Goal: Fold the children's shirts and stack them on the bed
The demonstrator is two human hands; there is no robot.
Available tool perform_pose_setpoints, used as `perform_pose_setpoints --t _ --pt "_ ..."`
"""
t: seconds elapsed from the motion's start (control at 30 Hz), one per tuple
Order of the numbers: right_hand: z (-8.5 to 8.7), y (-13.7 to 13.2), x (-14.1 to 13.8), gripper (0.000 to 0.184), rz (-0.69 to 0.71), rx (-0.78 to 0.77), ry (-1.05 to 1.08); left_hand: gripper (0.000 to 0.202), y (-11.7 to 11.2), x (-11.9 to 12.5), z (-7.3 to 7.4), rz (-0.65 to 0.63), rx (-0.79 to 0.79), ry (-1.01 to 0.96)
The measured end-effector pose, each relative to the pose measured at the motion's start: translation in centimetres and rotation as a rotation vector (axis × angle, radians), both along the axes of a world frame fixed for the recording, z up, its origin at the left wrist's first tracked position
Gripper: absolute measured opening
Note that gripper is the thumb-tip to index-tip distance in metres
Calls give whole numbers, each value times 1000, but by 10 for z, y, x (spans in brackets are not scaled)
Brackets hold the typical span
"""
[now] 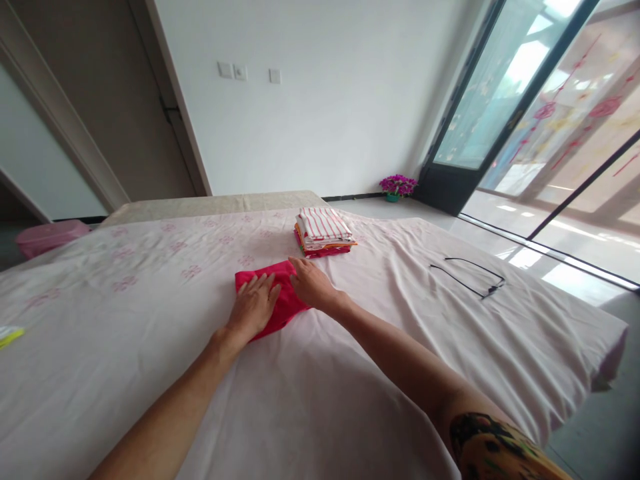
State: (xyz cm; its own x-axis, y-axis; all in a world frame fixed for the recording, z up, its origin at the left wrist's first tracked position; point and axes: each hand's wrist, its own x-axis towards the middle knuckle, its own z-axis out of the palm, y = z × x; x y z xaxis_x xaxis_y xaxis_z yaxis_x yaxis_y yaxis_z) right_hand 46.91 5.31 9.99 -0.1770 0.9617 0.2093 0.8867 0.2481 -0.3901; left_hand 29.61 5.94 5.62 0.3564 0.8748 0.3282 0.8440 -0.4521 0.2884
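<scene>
A folded red cloth [273, 321] lies on the pale pink sheet in front of me; what kind of garment it is I cannot tell. My left hand [256, 303] rests flat on its left part, fingers spread. Along the cloth's right edge lies my right hand [310, 281], its fingers stretched forward and touching the fabric. Just beyond the right hand stands a neat stack of folded clothes [326, 232], with a white and red striped piece on top and red and orange layers below.
Black-framed glasses [475, 280] lie unfolded on the sheet [380, 400] to the right. A yellow and white item [10, 336] is at the far left edge. Beyond are a pink container [53, 237], purple flowers in a green pot [397, 187] and a glass door [493, 87].
</scene>
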Motion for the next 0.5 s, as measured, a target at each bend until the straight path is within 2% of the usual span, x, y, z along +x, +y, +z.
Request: perform_pose_setpoints --t 0.1,0.17,0.3,0.5 --pt "-4 -3 9 44 -160 -100 -50 55 -1 -2 -16 60 2 139" --pt "-3 -5 13 46 -204 -165 -59 57 0 -3 -21 90 18 174" --pt "-3 -10 14 53 -217 -229 -48 58 2 -4 -23 102 30 179" --pt "-18 -16 10 50 -189 -151 -90 58 -2 -2 -22 133 49 184"
